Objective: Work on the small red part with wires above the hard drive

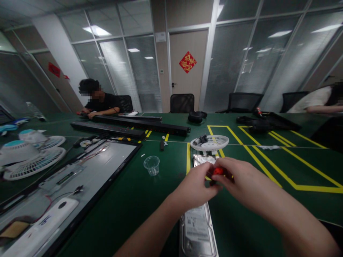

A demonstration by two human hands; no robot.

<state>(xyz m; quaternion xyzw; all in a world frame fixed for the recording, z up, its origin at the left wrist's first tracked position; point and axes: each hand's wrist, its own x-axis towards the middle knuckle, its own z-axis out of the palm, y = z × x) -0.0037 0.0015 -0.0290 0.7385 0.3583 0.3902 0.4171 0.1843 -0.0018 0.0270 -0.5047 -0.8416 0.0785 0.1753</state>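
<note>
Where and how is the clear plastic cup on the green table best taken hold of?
Probably by its side wall just below the rim: a light pinch across the clear plastic cup with the left hand, coming from the cup's right in this view. It stands upright and widens toward the rim, nothing else touches it, and that hand is the nearer one.

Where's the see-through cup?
In the head view, left of centre: the clear cup is on the table between the large panel and the left hand.
</note>
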